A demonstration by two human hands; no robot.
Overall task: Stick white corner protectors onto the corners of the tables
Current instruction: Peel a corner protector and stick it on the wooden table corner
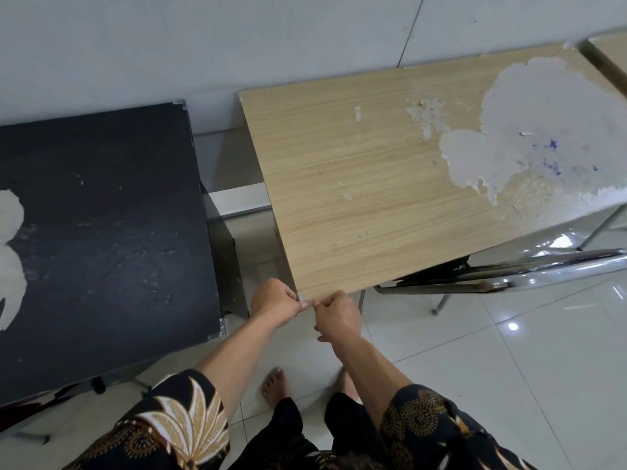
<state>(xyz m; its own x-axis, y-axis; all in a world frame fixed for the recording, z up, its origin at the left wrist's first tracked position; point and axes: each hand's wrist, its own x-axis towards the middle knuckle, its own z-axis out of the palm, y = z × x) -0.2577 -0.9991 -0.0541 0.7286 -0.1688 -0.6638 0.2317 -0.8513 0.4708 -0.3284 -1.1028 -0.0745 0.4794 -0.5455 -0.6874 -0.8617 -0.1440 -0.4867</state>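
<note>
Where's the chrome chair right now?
In the head view the chrome chair sits on the right, tucked under the near edge of the wooden table, just right of the right hand.

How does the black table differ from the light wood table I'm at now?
The black table has a dark top with a pale peeled patch at its left; the light wood table has a white peeled area at its right. The left hand and right hand pinch a white corner protector at the light wood table's near corner; neither touches the black table. Both stand by the wall with worn tops.
</note>
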